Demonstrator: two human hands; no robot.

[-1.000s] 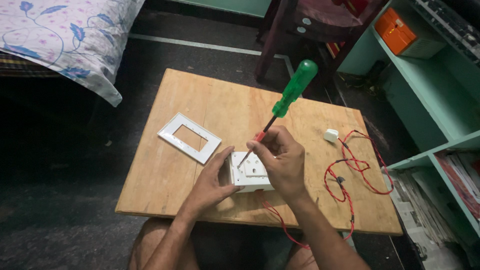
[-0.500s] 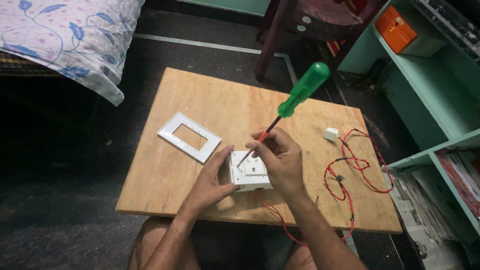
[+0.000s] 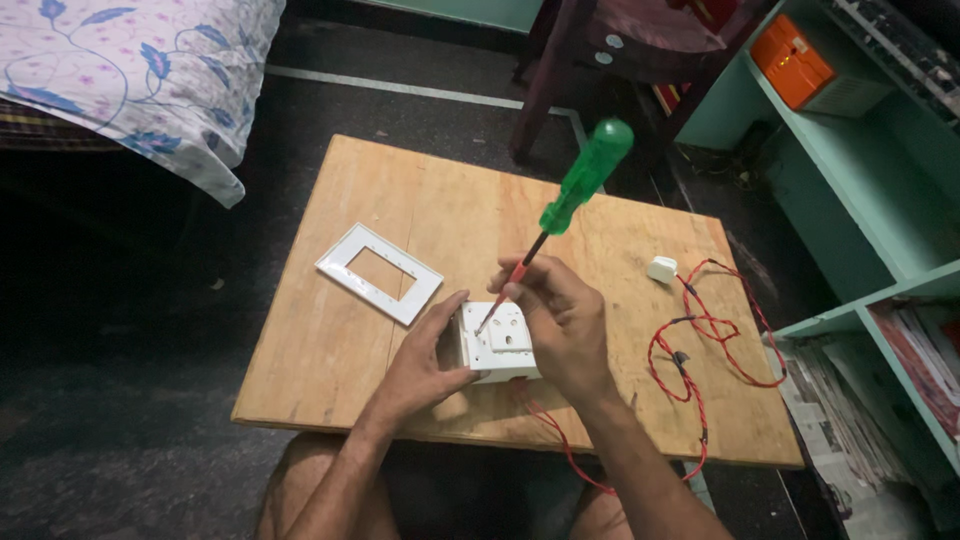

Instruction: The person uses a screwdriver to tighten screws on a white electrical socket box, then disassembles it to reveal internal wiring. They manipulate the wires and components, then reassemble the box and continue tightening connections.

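Observation:
A white switch box [image 3: 497,350] rests near the front edge of a wooden board [image 3: 440,215] that serves as a low table. My left hand [image 3: 425,362] grips the box from its left side. My right hand [image 3: 560,325] pinches the red shaft of a green-handled screwdriver [image 3: 585,178], whose tip sits on the upper left of the box face. The handle leans up and to the right. Red twisted wire [image 3: 700,335] runs from under the box to the right.
A white rectangular frame plate [image 3: 378,273] lies on the board to the left. A small white part [image 3: 661,268] sits by the wire. Green shelves [image 3: 850,190] with an orange box stand at right, a bed with floral sheet [image 3: 150,70] at left, and a chair behind.
The screwdriver handle has swung slightly rightward and away. Both hands stay on the box in about the same place.

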